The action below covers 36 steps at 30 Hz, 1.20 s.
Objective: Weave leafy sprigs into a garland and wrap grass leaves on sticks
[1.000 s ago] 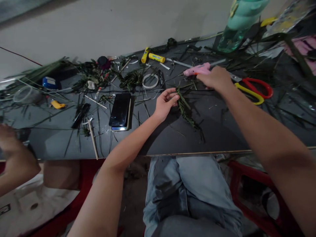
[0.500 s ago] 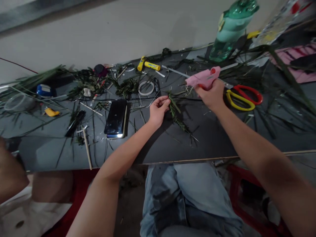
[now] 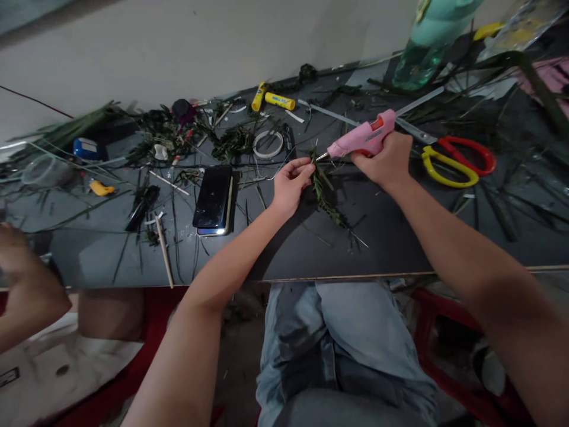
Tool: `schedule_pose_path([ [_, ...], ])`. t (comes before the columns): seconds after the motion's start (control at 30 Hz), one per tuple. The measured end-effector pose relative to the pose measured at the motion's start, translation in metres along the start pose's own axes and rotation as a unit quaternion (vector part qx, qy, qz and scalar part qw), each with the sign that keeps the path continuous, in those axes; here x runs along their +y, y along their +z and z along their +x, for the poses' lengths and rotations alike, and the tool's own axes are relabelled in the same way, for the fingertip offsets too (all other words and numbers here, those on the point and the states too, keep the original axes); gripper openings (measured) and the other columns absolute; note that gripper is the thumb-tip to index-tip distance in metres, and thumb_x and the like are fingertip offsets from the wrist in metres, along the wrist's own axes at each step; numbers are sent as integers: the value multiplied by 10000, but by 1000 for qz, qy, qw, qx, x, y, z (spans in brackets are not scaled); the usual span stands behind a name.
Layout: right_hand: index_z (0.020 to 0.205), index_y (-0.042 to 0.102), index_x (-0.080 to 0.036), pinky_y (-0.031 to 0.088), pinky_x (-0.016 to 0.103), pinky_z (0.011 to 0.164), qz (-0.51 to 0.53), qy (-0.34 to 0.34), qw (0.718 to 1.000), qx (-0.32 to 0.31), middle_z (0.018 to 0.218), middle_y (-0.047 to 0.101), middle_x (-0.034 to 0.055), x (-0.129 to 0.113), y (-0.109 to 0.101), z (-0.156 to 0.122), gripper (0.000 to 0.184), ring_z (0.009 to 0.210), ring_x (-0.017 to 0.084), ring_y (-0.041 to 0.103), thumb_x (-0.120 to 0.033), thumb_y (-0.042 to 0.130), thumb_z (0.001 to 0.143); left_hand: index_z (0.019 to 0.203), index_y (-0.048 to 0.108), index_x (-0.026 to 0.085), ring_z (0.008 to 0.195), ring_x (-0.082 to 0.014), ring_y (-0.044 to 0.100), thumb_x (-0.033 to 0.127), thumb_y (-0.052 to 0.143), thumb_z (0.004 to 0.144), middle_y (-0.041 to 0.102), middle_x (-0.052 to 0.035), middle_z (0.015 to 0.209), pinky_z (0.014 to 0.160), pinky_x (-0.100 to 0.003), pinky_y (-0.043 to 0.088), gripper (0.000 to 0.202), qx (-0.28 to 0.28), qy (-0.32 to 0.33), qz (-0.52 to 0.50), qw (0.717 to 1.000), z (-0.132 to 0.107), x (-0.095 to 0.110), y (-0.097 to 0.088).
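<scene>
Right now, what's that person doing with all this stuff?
The person's right hand grips a pink glue gun. The left hand pinches one end of a green leafy strand. The nozzle is right by that end; I can't tell if it touches. Scissors lie beyond the right hand, and a dark phone left of the left hand.

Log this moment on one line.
left hand: pinching leafy strand | right hand: gripping pink glue gun | nozzle: at strand's upper end, contact unclear

Glue gun (image 3: 361, 139) partly hidden, green bottle (image 3: 429, 50) cropped at top, co-worker's arm (image 3: 33, 299) cropped at left
</scene>
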State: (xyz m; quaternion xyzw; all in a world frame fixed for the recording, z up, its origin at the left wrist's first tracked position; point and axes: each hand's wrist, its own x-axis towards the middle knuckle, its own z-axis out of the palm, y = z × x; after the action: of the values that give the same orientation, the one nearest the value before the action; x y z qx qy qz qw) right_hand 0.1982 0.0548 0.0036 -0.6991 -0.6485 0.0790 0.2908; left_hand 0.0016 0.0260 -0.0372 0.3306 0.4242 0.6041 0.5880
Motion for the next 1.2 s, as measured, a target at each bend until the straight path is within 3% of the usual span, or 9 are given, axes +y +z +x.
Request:
schedule_pose_path([
  [0.27,611,255,-260,418,393,750,-12,3,1000,-6,627,339,-6,1,1,0,483,713,196,494,-208,726,706,813,707,181,587,-35,599,176,863,720,666,47,695,575,-164,468,182,-4,-19,1,1000,-1,2,2],
  [0.47,556,278,-246,420,373,706,0,-16,999,35,563,296,-37,3,4,0,500,624,154,436,-197,771,624,784,689,166,529,-13,574,103,833,745,644,70,636,532,-134,441,162,-1,-27,-26,999,-4,7,4],
  [0.7,548,276,-241,424,357,702,11,-13,1000,18,579,328,-33,0,3,0,491,609,129,420,-174,751,653,793,692,177,564,-29,609,99,837,739,668,63,645,540,-140,453,174,-1,-41,-56,998,-3,5,2],
  [0.8,528,248,-246,432,357,692,24,3,998,54,554,316,-40,0,4,0,531,587,120,403,-154,761,630,800,701,176,563,-31,597,97,820,759,673,55,658,547,-152,448,149,4,-38,-56,998,-1,3,0],
  [0.93,552,255,-253,451,368,682,37,3,995,95,559,358,-27,3,7,-1,510,599,140,439,-179,752,638,825,702,176,569,-27,600,117,823,766,668,56,667,549,-148,450,147,6,-46,-68,997,-2,3,1],
  [1.2,537,266,-248,481,401,716,22,-42,996,75,541,363,-23,9,14,0,511,616,161,477,-223,770,613,946,716,189,616,-39,650,135,841,754,695,50,710,583,-142,482,235,39,-81,-86,992,-6,6,4],
])
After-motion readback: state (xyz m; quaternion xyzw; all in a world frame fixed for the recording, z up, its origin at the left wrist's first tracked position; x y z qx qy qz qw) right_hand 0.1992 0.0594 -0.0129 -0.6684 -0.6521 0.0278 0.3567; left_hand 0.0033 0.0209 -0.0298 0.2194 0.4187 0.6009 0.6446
